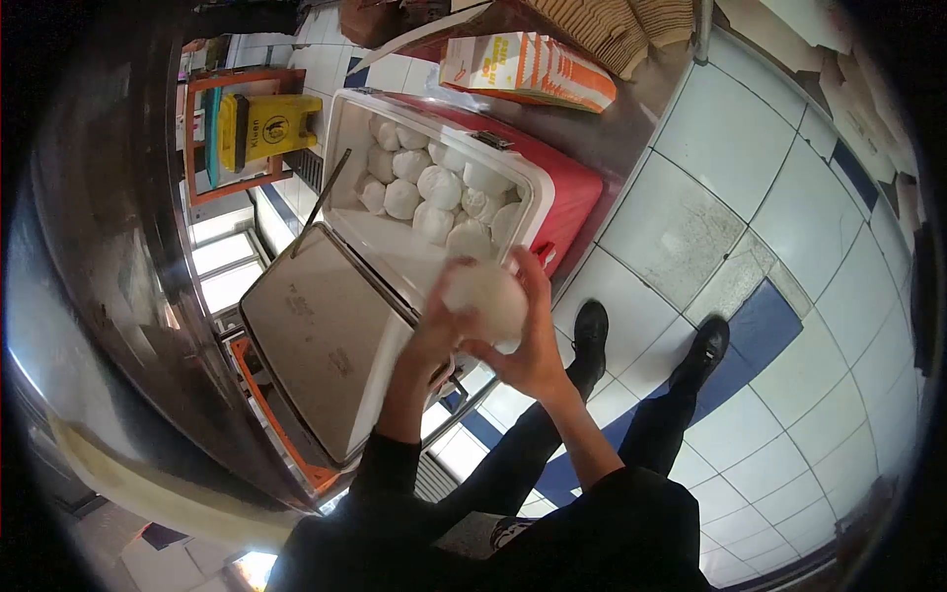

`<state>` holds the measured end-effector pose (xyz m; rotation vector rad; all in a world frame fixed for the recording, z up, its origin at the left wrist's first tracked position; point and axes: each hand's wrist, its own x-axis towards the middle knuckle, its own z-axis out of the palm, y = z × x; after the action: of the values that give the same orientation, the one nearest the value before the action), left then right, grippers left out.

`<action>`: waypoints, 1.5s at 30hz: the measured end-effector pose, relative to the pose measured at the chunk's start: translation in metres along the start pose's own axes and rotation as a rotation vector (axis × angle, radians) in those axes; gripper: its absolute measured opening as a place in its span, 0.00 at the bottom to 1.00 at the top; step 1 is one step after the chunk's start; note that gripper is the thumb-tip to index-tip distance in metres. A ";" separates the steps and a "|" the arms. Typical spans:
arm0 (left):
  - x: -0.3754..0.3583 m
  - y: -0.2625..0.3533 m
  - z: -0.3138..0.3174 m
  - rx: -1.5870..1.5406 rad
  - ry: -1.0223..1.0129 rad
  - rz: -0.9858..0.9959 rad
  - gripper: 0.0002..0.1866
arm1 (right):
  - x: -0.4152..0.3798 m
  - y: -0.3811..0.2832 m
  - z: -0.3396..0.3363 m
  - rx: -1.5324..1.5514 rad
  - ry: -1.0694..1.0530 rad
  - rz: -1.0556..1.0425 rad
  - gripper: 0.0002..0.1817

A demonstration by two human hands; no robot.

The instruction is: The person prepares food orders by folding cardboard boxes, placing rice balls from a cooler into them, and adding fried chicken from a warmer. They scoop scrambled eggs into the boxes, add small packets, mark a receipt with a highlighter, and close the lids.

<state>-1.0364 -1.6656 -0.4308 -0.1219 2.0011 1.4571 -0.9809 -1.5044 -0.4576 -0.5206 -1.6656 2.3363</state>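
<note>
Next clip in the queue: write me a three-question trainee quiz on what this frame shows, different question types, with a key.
1. True or false: the red cooler has its lid open.
2. Which hands hold the white dough ball? A) left hand only B) right hand only C) both
3. Fill in: the dough balls in the cooler are all ____ in colour.

Key: 1 true. 2 C, left hand and right hand both have a grip on it. 3 white.
</note>
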 end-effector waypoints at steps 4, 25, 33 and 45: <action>0.040 -0.010 -0.009 0.178 0.051 0.188 0.37 | -0.012 0.017 -0.032 0.275 0.014 0.372 0.40; 0.001 0.043 0.008 0.326 -0.069 0.052 0.30 | -0.005 0.007 -0.038 0.323 -0.570 0.211 0.42; 0.029 0.034 0.031 0.132 -0.446 -0.059 0.13 | 0.002 0.028 -0.084 0.334 -0.789 0.213 0.39; 0.205 -0.067 -0.027 -0.665 0.547 -0.477 0.20 | -0.033 0.067 -0.096 0.949 -1.060 0.210 0.45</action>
<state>-1.1801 -1.6549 -0.5938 -1.3023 1.5947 1.8097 -0.9099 -1.4561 -0.5438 0.8884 -0.4265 3.3839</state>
